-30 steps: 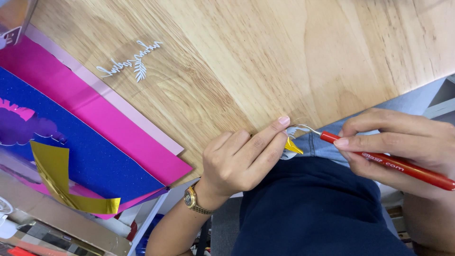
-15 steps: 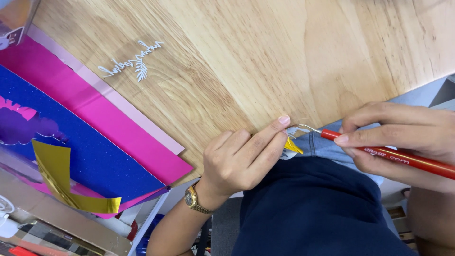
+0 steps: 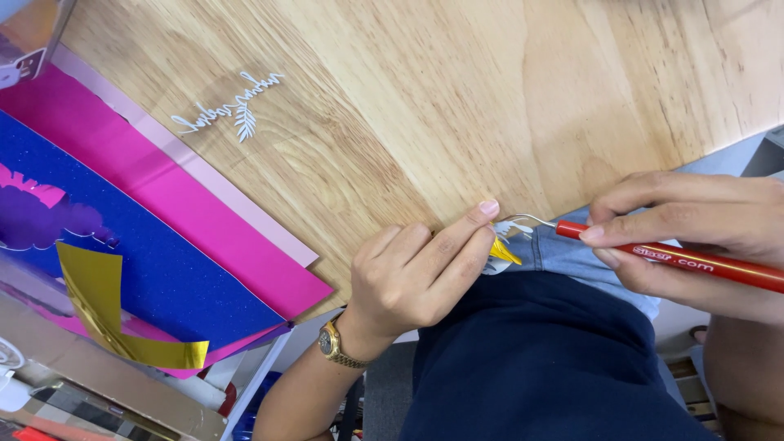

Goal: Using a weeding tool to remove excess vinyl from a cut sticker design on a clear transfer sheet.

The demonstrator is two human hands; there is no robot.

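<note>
My left hand [image 3: 425,269] pinches a small cutout [image 3: 501,242] of white and gold foil at the near edge of the wooden table [image 3: 457,98]. A gold wristwatch [image 3: 333,345] is on that wrist. My right hand [image 3: 694,241] grips a red-handled weeding tool [image 3: 678,260] like a pen. Its thin metal hook [image 3: 531,219] touches the white part of the cutout, just off the table edge above my lap.
A white cut script with a leaf sprig [image 3: 233,110] lies on the wood at upper left. Stacked pink [image 3: 188,204] and blue glitter sheets [image 3: 147,269] lie at left, with a curled gold foil strip [image 3: 106,310] on them. A purple shape [image 3: 41,220] sits at far left.
Both hands hold nearly the same pose. The tool's hook has shifted only slightly against the cutout.
</note>
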